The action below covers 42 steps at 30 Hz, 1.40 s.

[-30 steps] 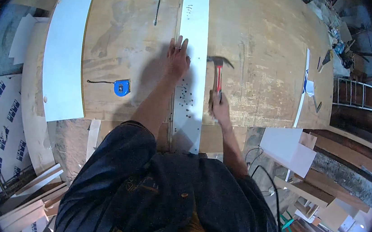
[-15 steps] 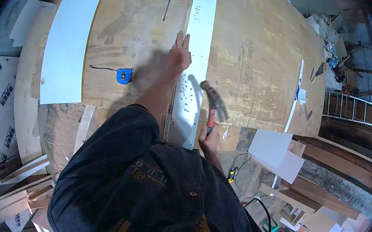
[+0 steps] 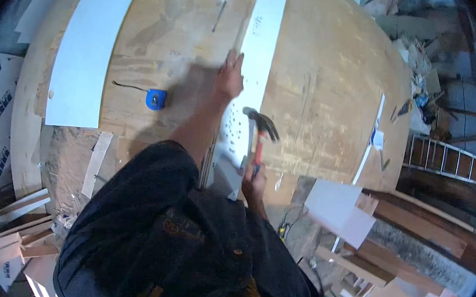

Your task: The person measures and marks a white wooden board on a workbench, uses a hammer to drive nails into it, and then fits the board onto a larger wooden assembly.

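A long white board (image 3: 264, 41) runs away from me over the wooden tabletop. Along its left edge rests my left hand (image 3: 230, 81), its fingers stretched forward and touching the board. Small dark nails or specks, too small to tell, are scattered on the board near that hand. My right hand (image 3: 254, 184) is wrapped around the red handle of a claw hammer (image 3: 261, 133). The hammer's head is raised beside the board's right edge, nearer to me than my left hand. A blue tape measure (image 3: 155, 99) lies to the left of my left forearm.
Another white panel (image 3: 88, 51) lies along the table's left side. A thin dark rod (image 3: 220, 15) rests farther back. Narrow white strips (image 3: 370, 139) are at the right, with a metal ladder (image 3: 444, 158) beyond them. Wood offcuts (image 3: 353, 264) and panels crowd the floor at both sides.
The hammer has shifted a little left, toward the white board, and its handle stands straighter. My left hand has slid slightly nearer along the edge. The whole view has tilted a little.
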Tool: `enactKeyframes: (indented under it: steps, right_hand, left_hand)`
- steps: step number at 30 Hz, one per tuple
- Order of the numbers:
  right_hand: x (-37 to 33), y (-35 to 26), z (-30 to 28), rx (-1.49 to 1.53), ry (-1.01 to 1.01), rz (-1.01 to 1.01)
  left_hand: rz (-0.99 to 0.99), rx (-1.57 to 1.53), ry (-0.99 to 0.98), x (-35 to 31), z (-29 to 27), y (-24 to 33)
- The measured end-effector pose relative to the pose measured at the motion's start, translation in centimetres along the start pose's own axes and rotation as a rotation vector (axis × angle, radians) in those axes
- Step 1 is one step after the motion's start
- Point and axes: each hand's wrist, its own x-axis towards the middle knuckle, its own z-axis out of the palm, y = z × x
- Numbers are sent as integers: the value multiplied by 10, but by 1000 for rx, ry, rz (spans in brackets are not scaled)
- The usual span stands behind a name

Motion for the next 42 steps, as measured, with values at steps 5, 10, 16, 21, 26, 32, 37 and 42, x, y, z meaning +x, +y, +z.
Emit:
enactKeyframes:
  steps: [5, 10, 16, 21, 26, 32, 37, 42]
  right_hand:
    - [19, -1, -3, 164, 178, -96]
    - [113, -50, -18, 246, 103, -197]
    - [318, -155, -60, 356, 285, -470]
    - [489, -269, -62, 471, 538, -627]
    - [649, -270, -30, 28, 326, -382]
    - [652, -284, 21, 87, 282, -250]
    - [628, -248, 0, 172, 303, -314]
    - [549, -132, 3, 654, -31, -158]
  left_hand:
    - [159, 118, 117, -2, 3, -2]
    - [332, 227, 20, 2, 14, -11]
    - [263, 341, -92, 5, 13, 4]
    - [208, 312, -98, 6, 0, -1]
    - [190, 285, -168, 13, -4, 16]
    - [155, 339, -167, 7, -5, 6]
    - [147, 359, -229, 14, -9, 17]
    - [230, 299, -82, 13, 7, 2]
